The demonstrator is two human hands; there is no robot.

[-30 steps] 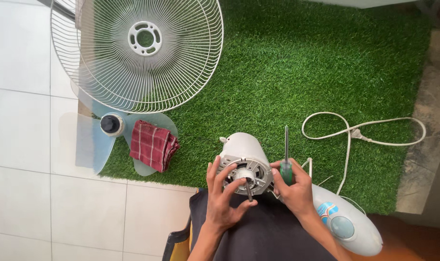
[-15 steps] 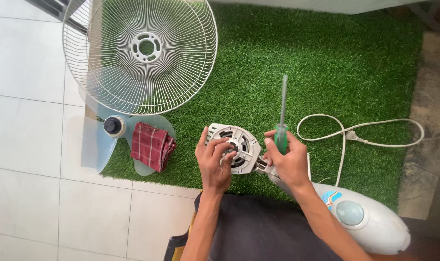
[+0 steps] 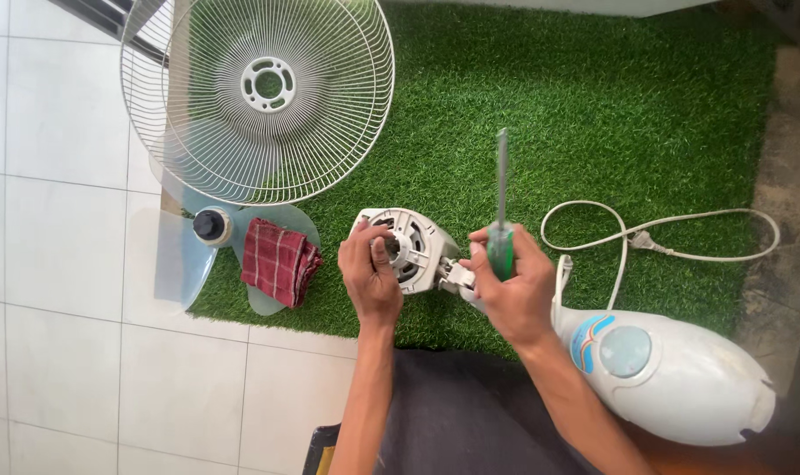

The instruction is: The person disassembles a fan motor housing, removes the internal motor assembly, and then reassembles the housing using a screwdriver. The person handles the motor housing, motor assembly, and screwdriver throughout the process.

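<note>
Green-handled screwdriver (image 3: 501, 230) stands clenched in the right hand (image 3: 510, 286), shaft pointing far; the left hand (image 3: 371, 274) grasps the white fan motor (image 3: 411, 248) on the artificial turf (image 3: 593, 114), just beside it. Judging by this, the motor housing is being worked on; turning it steadily seems needed. White tiles (image 3: 57, 352) lie left, the wire fan guard (image 3: 258, 95) far left.

Two hands are showing: the left hand (image 3: 371, 274) and the right hand (image 3: 510, 286). One motor housing (image 3: 415, 249), one green-handled screwdriver (image 3: 502, 211), one wire fan guard (image 3: 258, 97), one fan blade (image 3: 182, 255), one red checked cloth (image 3: 280, 260), one fan base (image 3: 668, 374) and one power cord (image 3: 672, 230) are lying around them.
</note>
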